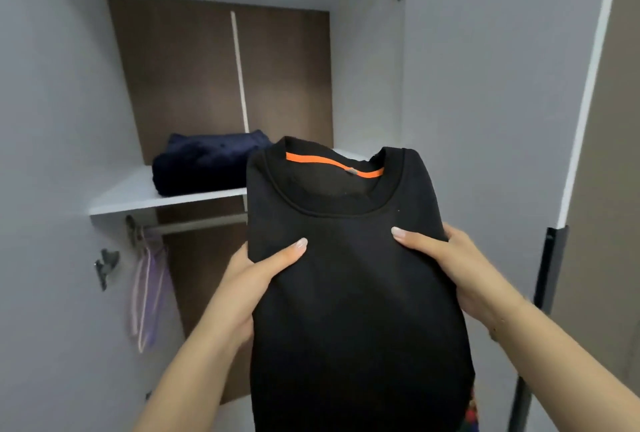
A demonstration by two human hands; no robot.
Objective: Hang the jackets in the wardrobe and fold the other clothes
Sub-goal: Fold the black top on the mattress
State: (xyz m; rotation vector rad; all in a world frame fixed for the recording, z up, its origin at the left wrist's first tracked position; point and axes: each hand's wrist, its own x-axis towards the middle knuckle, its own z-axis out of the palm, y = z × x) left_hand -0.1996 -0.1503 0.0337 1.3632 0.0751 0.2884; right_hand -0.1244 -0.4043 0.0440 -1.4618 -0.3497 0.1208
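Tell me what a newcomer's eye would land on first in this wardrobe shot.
First, the folded black sweatshirt filling the centre, its orange neck tape bright at the collar, gripped at its sides by the left hand and right hand. Behind it, a folded navy garment lies on the white shelf, and pale purple hangers dangle from the rail at lower left.

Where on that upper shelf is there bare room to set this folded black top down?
The white shelf shows a bare strip left of the folded navy garment, up to the left wall. Right of it, a sliver shows behind the black top held by the left hand and right hand; the rest is hidden. Below, hangers crowd the rail's left end.
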